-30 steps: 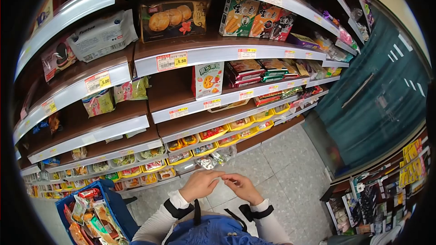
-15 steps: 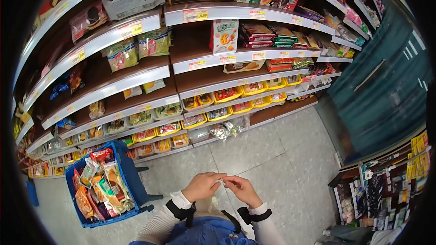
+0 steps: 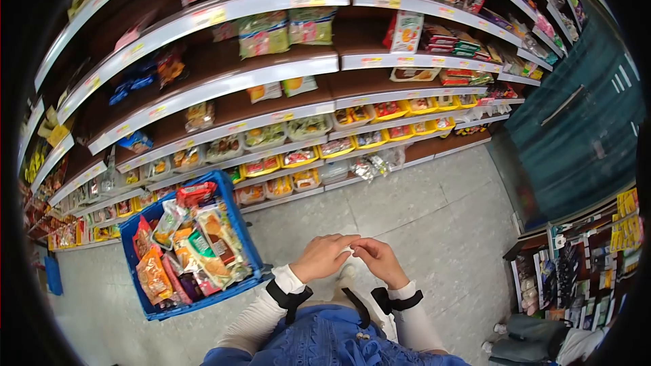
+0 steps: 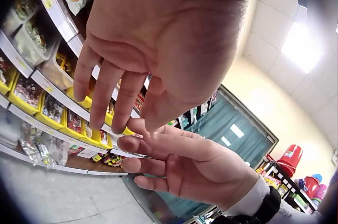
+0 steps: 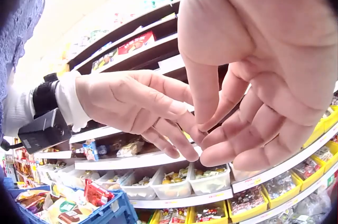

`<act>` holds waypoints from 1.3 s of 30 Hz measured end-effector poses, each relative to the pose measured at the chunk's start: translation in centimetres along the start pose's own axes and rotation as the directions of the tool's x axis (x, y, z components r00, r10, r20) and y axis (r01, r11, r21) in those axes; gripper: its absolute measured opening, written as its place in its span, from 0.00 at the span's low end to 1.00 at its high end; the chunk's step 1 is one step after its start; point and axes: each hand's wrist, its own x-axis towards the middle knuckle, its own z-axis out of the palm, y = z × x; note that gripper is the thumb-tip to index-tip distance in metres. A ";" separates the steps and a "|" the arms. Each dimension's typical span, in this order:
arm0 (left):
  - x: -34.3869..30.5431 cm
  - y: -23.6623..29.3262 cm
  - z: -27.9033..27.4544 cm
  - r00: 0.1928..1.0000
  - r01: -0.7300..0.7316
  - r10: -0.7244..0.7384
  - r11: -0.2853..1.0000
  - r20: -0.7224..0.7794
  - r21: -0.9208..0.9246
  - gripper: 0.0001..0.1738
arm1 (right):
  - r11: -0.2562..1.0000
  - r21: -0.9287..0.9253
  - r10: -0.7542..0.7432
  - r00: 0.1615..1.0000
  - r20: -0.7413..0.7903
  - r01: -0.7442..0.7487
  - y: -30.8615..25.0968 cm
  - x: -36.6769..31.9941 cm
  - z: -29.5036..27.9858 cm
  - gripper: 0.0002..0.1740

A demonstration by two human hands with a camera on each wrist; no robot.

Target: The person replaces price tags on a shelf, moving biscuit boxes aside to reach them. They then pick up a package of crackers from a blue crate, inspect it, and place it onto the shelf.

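Both hands meet at the fingertips above the floor: the left hand (image 3: 321, 258) and the right hand (image 3: 384, 263) are unclenched, with fingers loosely bent and thumbs turned inward. Neither appears to grasp anything, though the overlapping fingers make it hard to say whether something tiny lies between the tips. At 9 o'clock from them, near the left hand, stands a blue rectangular plastic basket (image 3: 242, 222) heaped with wrapped snacks. A glossy red packet (image 3: 196, 194) lies at the basket's 12 o'clock, a clear-and-orange packet (image 3: 154, 278) at its 8 o'clock, and a green-and-white packet (image 3: 209, 257) near its middle.

From 10 to 1 o'clock beyond the hands run brown shelves with white price rails (image 3: 271, 76), their lower tiers lined with clear and yellow tubs of small sweets. Pale grey floor tiles (image 3: 400, 207) spread below. A dark teal curtain (image 3: 576, 129) hangs at 2 o'clock; at 4 o'clock another person's grey trousers (image 3: 532, 340) show.
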 end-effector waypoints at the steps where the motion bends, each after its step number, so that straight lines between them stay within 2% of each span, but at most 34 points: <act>1: -2.3 -1.7 -0.5 0.999 -0.011 0.010 1.000 -0.042 -0.013 0.22 | 1.000 0.004 0.007 1.000 0.017 -0.007 0.5 0.1 2.3 0.12; 3: -7.0 -4.4 -2.2 0.997 -0.020 0.017 0.999 -0.081 -0.035 0.23 | 1.000 0.007 0.025 0.999 0.031 -0.025 1.3 0.0 7.2 0.13; 5: -11.5 -6.6 -3.8 0.991 0.089 -0.088 0.996 -0.096 0.008 0.22 | 0.998 0.040 0.040 0.995 0.095 -0.044 2.1 -0.5 11.6 0.14; 6: -13.4 -7.2 -4.3 0.990 0.099 -0.100 0.995 -0.098 -0.012 0.22 | 0.998 0.030 0.060 0.993 0.102 -0.064 1.6 -1.0 13.2 0.14; 8: -16.8 -8.0 -5.9 0.978 0.197 -0.196 0.980 -0.066 0.019 0.22 | 0.992 -0.120 0.046 0.980 0.191 -0.023 0.1 -1.7 16.5 0.16; 9: -18.1 -8.6 -6.1 0.978 0.198 -0.197 0.980 -0.070 0.011 0.21 | 0.989 -0.140 0.075 0.967 0.245 -0.041 -0.7 -2.1 17.4 0.18; 12: -20.3 -9.7 -6.9 0.980 0.194 -0.192 0.981 -0.056 0.026 0.21 | 0.988 -0.136 0.100 0.962 0.256 -0.066 -0.1 -2.4 19.1 0.18; 14: -21.2 -9.8 -7.4 0.977 0.199 -0.196 0.980 -0.088 0.022 0.21 | 0.985 -0.158 0.110 0.961 0.253 -0.071 -0.4 -2.5 19.7 0.18; 16: -21.9 -10.0 -7.9 0.972 0.139 -0.135 0.990 -0.191 0.008 0.21 | 0.983 -0.168 0.112 0.959 0.260 -0.069 -0.4 -2.4 20.5 0.18; 17: -22.3 -9.9 -8.3 0.965 0.195 -0.197 0.980 -0.173 -0.030 0.20 | 0.987 -0.139 0.110 0.958 0.264 -0.075 -0.2 -2.3 21.0 0.18; 22: -25.0 -10.4 -9.2 0.939 0.228 -0.216 0.974 -0.266 0.013 0.20 | 0.994 -0.042 0.113 0.936 0.333 -0.105 2.4 -1.9 23.6 0.17; 24: -26.4 -10.9 -9.6 0.920 0.319 -0.319 0.947 -0.226 -0.037 0.21 | 0.997 -0.016 0.079 0.937 0.341 -0.078 4.1 -2.3 25.0 0.16; 25: -27.0 -10.6 -10.2 0.895 0.386 -0.400 0.916 -0.198 -0.106 0.20 | 0.996 -0.062 0.085 0.934 0.348 -0.068 4.3 -2.4 25.3 0.16; 26: -27.8 -11.9 -10.0 0.871 0.423 -0.445 0.894 -0.208 -0.146 0.20 | 0.995 -0.061 0.094 0.932 0.350 -0.077 4.5 -2.7 25.8 0.16; 30: -30.0 -16.7 -11.6 0.800 0.557 -0.559 0.827 -0.218 -0.075 0.20 | 0.993 -0.107 0.072 0.954 0.290 -0.043 4.4 -2.0 27.6 0.16; 31: -30.7 -18.6 -11.8 0.767 0.610 -0.604 0.791 -0.216 -0.046 0.20 | 0.988 -0.122 0.120 0.963 0.241 -0.092 4.7 -2.0 28.0 0.16; 32: -31.4 -20.6 -12.0 0.777 0.588 -0.574 0.808 -0.259 -0.029 0.18 | 0.980 -0.135 0.171 0.967 0.190 -0.147 5.1 -2.2 28.7 0.16; 34: -31.7 -22.2 -14.0 0.761 0.608 -0.612 0.789 -0.218 -0.093 0.18 | 0.980 -0.126 0.171 0.975 0.144 -0.153 5.5 -1.6 30.4 0.15; 35: -32.0 -23.7 -14.5 0.791 0.549 -0.555 0.830 -0.257 -0.102 0.18 | 0.976 -0.145 0.183 0.972 0.149 -0.162 5.8 -1.3 31.2 0.15; 37: -32.3 -25.6 -15.2 0.751 0.579 -0.580 0.808 -0.316 -0.107 0.17 | 0.970 -0.161 0.205 0.967 0.150 -0.180 6.2 -0.4 33.3 0.15; 38: -32.4 -26.3 -15.2 0.728 0.599 -0.598 0.793 -0.334 -0.115 0.17 | 0.955 -0.255 0.191 0.972 0.139 -0.151 6.6 0.0 34.3 0.16; 39: -32.5 -27.5 -14.5 0.710 0.593 -0.610 0.787 -0.352 -0.166 0.13 | 0.930 -0.348 0.174 0.976 0.133 -0.118 7.1 0.5 35.2 0.17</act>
